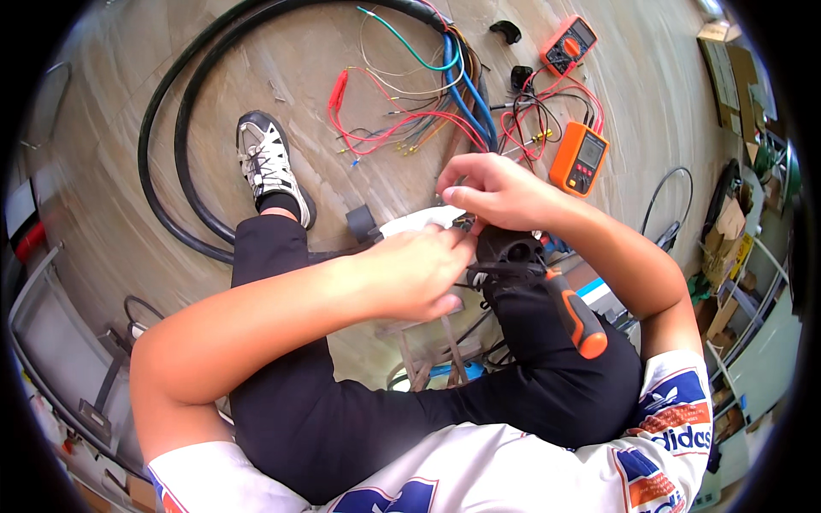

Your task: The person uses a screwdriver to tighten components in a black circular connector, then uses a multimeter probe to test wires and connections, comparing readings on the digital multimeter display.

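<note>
My left hand (pixel 419 269) is closed, its fingertips pressed together beside a white elongated part (pixel 423 221). A dark round end piece (pixel 361 222) sits at that part's left end. From the far side my right hand (pixel 500 192) bends over the same spot, thumb and fingers curled in. Whatever small thing either hand pinches is hidden by the fingers. Just right of my fingertips, over my right knee, is a black plastic housing (pixel 516 252) with a round opening. A pliers-like or screwdriver handle (pixel 577 316), orange and black, lies against it.
Loose coloured wires (pixel 428 120) fan out of a thick black cable (pixel 184 128) looped on the floor. Two orange meters (pixel 569 44) with test leads lie at the far right. A black curved piece (pixel 506 32) is near them. Boxes and shelving (pixel 727 282) line the right side.
</note>
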Available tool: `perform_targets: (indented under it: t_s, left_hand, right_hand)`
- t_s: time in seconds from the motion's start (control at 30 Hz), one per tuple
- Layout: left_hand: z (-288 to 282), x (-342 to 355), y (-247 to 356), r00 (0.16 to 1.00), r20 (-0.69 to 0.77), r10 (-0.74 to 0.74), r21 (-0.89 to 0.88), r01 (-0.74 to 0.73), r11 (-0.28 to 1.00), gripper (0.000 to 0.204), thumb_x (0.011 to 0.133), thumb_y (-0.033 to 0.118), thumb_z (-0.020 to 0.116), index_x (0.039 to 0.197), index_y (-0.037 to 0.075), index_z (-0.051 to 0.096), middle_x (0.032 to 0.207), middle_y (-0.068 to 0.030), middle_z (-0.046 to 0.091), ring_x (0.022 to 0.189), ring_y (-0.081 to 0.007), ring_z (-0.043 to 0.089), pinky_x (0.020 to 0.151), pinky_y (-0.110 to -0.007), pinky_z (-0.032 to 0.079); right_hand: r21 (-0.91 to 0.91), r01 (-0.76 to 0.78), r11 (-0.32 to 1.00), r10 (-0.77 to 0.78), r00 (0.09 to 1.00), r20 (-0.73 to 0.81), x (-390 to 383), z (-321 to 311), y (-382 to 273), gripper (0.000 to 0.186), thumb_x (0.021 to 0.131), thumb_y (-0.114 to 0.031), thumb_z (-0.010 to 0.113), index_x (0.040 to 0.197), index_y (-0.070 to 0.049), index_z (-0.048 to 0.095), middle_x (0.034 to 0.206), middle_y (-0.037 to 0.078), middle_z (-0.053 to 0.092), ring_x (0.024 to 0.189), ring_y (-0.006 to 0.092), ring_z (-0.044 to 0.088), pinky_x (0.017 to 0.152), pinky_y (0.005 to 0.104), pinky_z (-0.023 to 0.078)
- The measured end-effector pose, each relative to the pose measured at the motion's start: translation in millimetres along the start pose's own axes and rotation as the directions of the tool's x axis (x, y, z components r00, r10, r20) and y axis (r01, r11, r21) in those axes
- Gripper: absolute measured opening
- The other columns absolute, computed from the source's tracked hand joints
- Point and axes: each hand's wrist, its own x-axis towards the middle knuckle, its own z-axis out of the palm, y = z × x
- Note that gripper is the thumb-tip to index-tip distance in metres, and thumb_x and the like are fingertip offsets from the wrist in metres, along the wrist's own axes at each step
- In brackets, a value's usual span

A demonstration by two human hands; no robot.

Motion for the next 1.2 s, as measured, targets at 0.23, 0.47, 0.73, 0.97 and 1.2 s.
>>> perform_targets:
  t_s: [0.23,0.47,0.73,0.97,1.2]
  left_hand:
    - [-15.9,9.0,-8.7,0.986,0.154,-0.058,-0.136,0.079,0.987,0.074,0.085,0.027,0.073,0.141,-0.011,0.042,0.118,-0.0323,0.062,0.109,-0.0456,0.064,0.097,-0.048,0.052]
    - [-57.0,-19.6,-53.4,0.949,0.314,-0.018,-0.246,0.099,0.964,0.062,0.086,0.03,0.075,0.132,-0.006,0.056,0.128,-0.0284,0.062,0.119,-0.0428,0.06,0.104,-0.046,0.048]
    - [-108.4,-21.3,-218.0,0.669,-0.408,-0.621,-0.037,0.668,0.744,0.04,0.086,0.031,0.074,0.112,0.0,0.069,0.098,-0.0197,0.074,0.093,-0.0322,0.072,0.082,-0.042,0.056]
    - [-75.5,-3.0,-285.4,0.539,-0.543,-0.644,-0.022,0.758,0.652,0.046,0.084,0.037,0.077,0.111,0.001,0.07,0.091,-0.0187,0.074,0.088,-0.0339,0.072,0.082,-0.043,0.056]
    - [-75.7,-31.3,-159.3,0.617,-0.169,-0.769,-0.817,0.349,0.459,0.051,0.088,0.013,0.076,0.131,-0.002,0.054,0.08,-0.0065,0.068,0.058,-0.0131,0.064,0.05,-0.026,0.052]
  right_hand:
    - [-0.235,0.401,0.886,-0.396,0.916,0.069,62.0,31.8,2.4,0.028,0.1,-0.024,0.06,0.106,0.002,0.066,0.076,0.018,0.067,0.07,0.0321,0.067,0.067,0.0423,0.052]
    - [-0.16,0.572,0.805,-0.59,0.8,-0.108,52.2,38.1,-4.8,0.026,0.1,-0.019,0.06,0.111,0.003,0.062,0.09,0.018,0.066,0.081,0.0284,0.066,0.074,0.0382,0.052]
    - [-0.36,0.619,0.698,-0.675,0.736,-0.046,51.7,42.3,-4.4,0.018,0.089,-0.011,0.069,0.103,-0.001,0.062,0.09,0.014,0.065,0.086,0.0314,0.067,0.075,0.0419,0.053]
    - [-0.343,0.592,0.729,-0.626,0.78,0.016,47.7,44.2,-4.4,0.022,0.089,-0.011,0.069,0.106,0.0,0.062,0.089,0.014,0.066,0.086,0.0322,0.068,0.076,0.0427,0.054]
    - [-0.364,0.451,0.815,-0.525,0.841,-0.133,47.8,44.6,1.5,0.036,0.09,-0.019,0.072,0.116,0.002,0.06,0.093,0.016,0.066,0.087,0.0314,0.069,0.079,0.0421,0.055]
